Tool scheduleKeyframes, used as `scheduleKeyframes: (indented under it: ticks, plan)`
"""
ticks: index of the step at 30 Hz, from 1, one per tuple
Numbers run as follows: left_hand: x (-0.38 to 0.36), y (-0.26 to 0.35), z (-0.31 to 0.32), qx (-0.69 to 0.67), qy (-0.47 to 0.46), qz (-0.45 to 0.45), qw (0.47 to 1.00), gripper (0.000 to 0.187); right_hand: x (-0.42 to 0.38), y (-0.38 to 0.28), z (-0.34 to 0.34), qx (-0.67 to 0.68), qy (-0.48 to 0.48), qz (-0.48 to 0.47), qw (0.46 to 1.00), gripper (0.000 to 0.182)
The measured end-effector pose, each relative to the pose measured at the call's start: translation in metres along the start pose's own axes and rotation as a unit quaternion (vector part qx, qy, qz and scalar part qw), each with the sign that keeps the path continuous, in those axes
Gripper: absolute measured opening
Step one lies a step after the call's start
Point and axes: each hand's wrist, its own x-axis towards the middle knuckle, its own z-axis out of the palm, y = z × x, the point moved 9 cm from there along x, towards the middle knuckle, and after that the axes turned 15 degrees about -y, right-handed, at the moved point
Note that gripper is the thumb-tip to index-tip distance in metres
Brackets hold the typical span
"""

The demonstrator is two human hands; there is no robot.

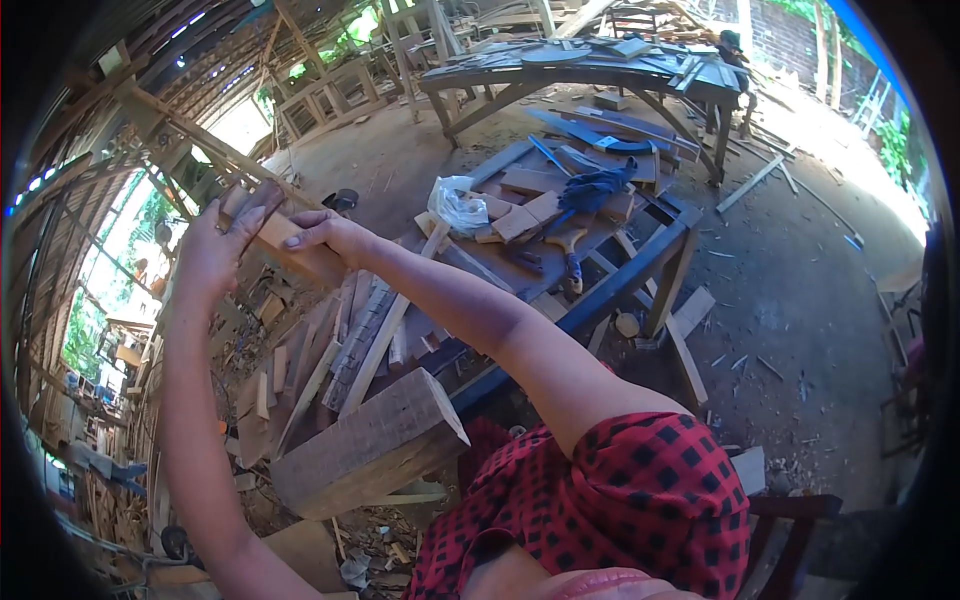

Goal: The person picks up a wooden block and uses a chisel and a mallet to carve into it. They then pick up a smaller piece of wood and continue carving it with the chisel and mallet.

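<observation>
Out in front at the upper left, both hands are closed around a pale wooden block (303, 258). My right hand (335, 237) grips its near end, thumb lying along the top face. My left hand (217, 245) wraps the far end, its fingers pressed against a darker brown piece (264, 196) on that end; I cannot tell whether this is a separate piece of wood. Below the hands, a thick squared timber (370, 445) lies across the near end of a low workbench (620, 270) among several loose strips and offcuts.
On the workbench are a clear plastic bag (458, 203), a dark blue cloth (598, 188), a brush with a wooden handle (570, 250), and a blue handsaw (585, 133). A long table (590, 72) with boards stands behind. Wood scraps (690, 312) litter the floor at right.
</observation>
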Motion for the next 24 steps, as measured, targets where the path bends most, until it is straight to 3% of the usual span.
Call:
scheduleKeyframes:
  ticks: [2, 5, 15, 17, 21, 24]
  plan:
    - [-0.001, 0.009, 0.006, -0.013, -0.055, -0.003, 0.998, 0.084, -0.002, -0.001, -0.003, 0.004, -0.002, 0.000, 1.000, 0.045]
    - [-0.007, 0.029, 0.010, -0.047, -0.061, 0.048, 0.996, 0.081, -0.005, -0.001, -0.009, 0.012, 0.000, 0.000, 1.000, 0.044]
    - [0.014, 0.027, 0.026, -0.038, -0.043, 0.065, 0.996, 0.070, -0.028, -0.010, -0.024, 0.016, 0.024, 0.002, 1.000, 0.048]
    - [0.019, 0.032, 0.036, -0.054, -0.076, 0.101, 0.991, 0.083, -0.033, -0.010, -0.030, 0.017, 0.025, -0.002, 1.000, 0.048]
    - [0.031, 0.031, 0.050, -0.043, -0.089, 0.113, 0.989, 0.079, -0.044, -0.013, -0.037, 0.016, 0.037, 0.007, 0.999, 0.051]
    - [0.035, 0.037, 0.054, -0.082, -0.063, 0.188, 0.977, 0.076, -0.051, -0.016, -0.042, 0.016, 0.041, -0.007, 0.999, 0.049]
